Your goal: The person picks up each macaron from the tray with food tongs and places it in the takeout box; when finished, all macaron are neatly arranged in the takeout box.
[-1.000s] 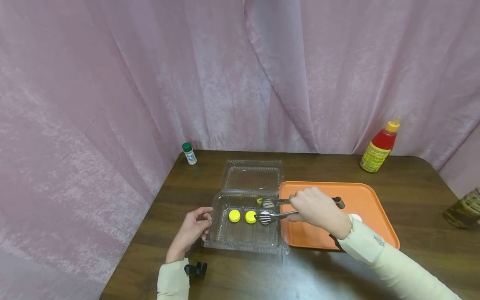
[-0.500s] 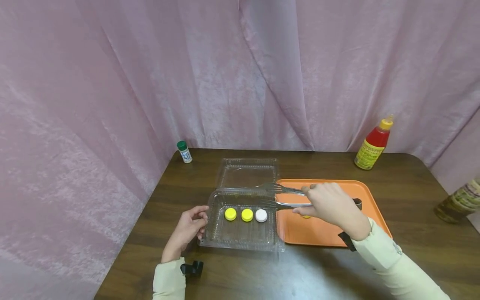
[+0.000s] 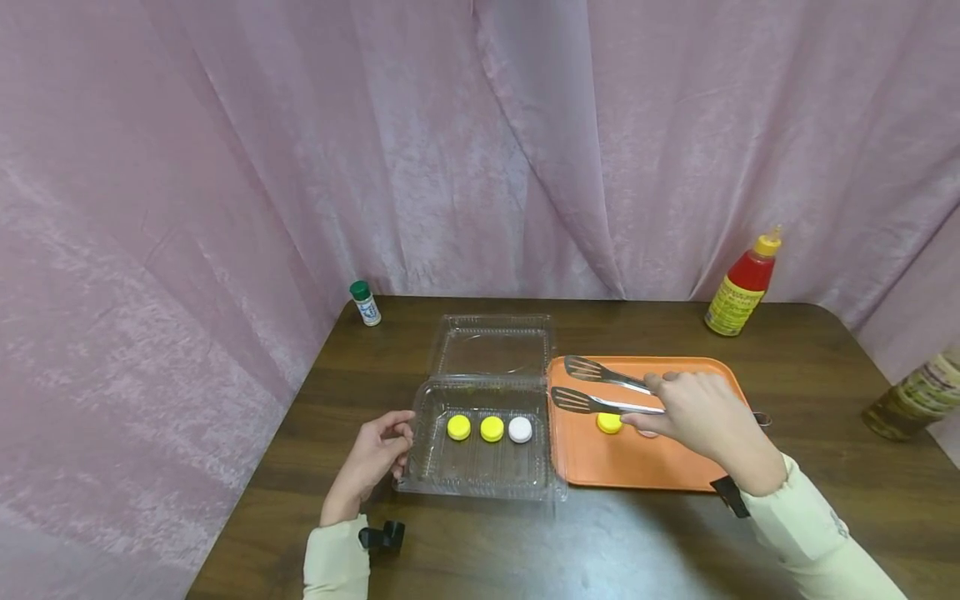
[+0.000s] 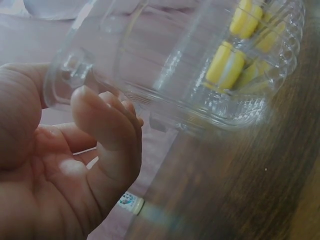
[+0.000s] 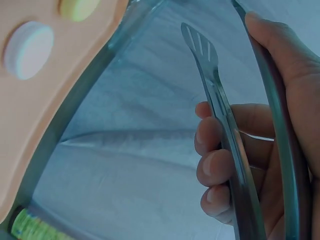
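My left hand [image 3: 372,454] pinches the left rim of a clear plastic clamshell container [image 3: 480,490], its lid [image 3: 495,353] folded back behind. In the container's base two yellow macarons [image 3: 492,429] and one white macaron [image 3: 520,430] lie in a row. Metal tongs [image 3: 611,407] with slotted ends are held in my right hand [image 3: 708,421] above the orange tray [image 3: 622,471]. The tongs' arms are spread, nothing between them. On the tray sit a yellow macaron [image 3: 609,423] and a white one [image 5: 30,50], partly covered by the right hand in the head view.
A small green-capped shaker [image 3: 365,303] stands at the back left edge. Toward the back right is a red sauce bottle [image 3: 741,287] with a yellow cap. Another dark bottle [image 3: 911,396] stands at the far right. A pink curtain [image 3: 450,150] hangs behind the wooden table.
The tongs have opened and let go of the white macaron in the container. My right hand has carried them right, over the tray. The left hand stays at the rim.
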The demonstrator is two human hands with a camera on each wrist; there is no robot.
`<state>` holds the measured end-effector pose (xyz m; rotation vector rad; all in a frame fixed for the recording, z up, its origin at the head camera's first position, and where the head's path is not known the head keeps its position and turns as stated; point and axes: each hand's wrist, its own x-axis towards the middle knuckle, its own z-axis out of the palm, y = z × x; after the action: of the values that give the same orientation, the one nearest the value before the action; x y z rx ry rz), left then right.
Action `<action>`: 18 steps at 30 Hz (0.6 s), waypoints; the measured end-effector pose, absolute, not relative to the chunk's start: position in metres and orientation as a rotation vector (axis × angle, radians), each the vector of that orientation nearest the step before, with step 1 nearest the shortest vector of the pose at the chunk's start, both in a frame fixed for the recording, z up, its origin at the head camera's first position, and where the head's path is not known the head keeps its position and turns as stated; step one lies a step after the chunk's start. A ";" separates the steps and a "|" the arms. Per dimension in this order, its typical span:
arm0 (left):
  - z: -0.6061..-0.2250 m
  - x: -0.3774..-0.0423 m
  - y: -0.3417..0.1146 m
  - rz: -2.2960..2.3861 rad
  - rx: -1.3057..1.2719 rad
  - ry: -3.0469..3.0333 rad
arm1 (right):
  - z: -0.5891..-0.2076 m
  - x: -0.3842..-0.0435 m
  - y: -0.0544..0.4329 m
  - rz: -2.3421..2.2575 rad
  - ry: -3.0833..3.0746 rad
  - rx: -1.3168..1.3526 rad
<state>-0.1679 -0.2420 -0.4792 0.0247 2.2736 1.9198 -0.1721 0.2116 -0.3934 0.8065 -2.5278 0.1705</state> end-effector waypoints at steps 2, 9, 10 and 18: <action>-0.480 -0.168 -0.242 1.923 0.020 2.268 | -0.395 -0.170 0.217 0.169 -2.541 0.779; -0.480 -0.167 -0.242 1.918 0.024 2.274 | -0.400 -0.160 0.235 0.176 -2.662 0.620; -0.480 -0.167 -0.242 1.918 0.024 2.273 | -0.401 -0.159 0.238 0.181 -2.671 0.600; -0.480 -0.168 -0.242 1.918 0.028 2.275 | -0.409 -0.146 0.262 0.177 -2.707 0.475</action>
<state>-0.1683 -0.2423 -0.4798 0.0282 2.2754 1.9179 -0.1464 0.2620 -0.4094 0.4747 -2.7073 0.1767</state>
